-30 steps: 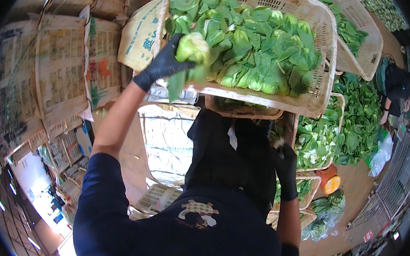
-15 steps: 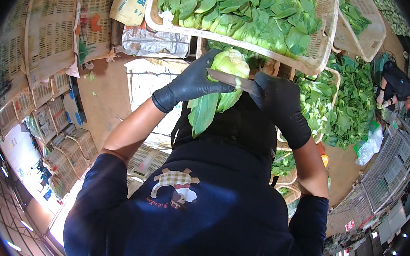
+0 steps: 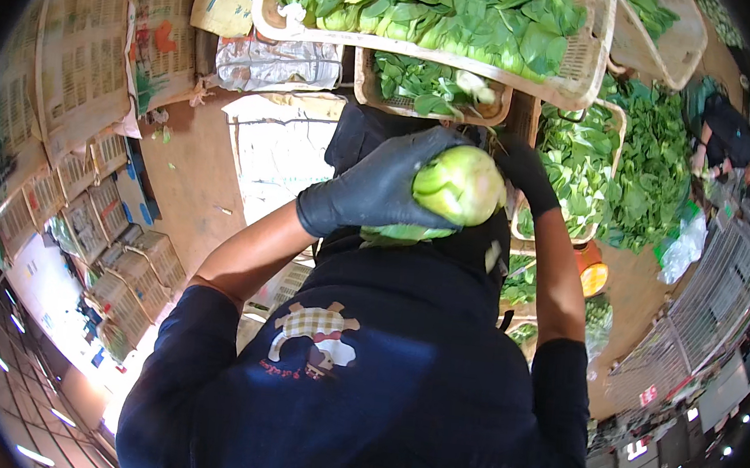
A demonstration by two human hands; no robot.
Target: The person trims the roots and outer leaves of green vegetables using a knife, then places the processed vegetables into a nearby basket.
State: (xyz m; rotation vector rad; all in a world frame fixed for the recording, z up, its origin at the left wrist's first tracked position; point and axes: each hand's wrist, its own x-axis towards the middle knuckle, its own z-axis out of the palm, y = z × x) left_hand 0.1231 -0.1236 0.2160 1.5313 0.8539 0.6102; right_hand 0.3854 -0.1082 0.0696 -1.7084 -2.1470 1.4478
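My black-gloved left hand [image 3: 388, 182] is wrapped round a head of bok choy [image 3: 466, 187]. Its pale, rounded base points toward the right, and its leaves hang below my hand. Just beyond it on the right is my black-gloved right hand [image 3: 530, 174], curled and partly hidden by the bok choy. The knife this hand gripped half a second ago is hidden now. A small pale scrap [image 3: 492, 256] shows against my dark clothing below the bok choy.
A big plastic crate [image 3: 409, 48] of bok choy stands ahead, above a smaller crate [image 3: 366, 86] with leaves. More crated greens [image 3: 578, 154] and a leafy heap [image 3: 653, 169] lie to the right. Stacked crates [image 3: 85, 30] line the left. A person [image 3: 727, 140] is at far right.
The bok choy has come lower and turned so its base faces right. The knife crossed its base before and is now out of sight. My right hand has moved slightly behind the bok choy.
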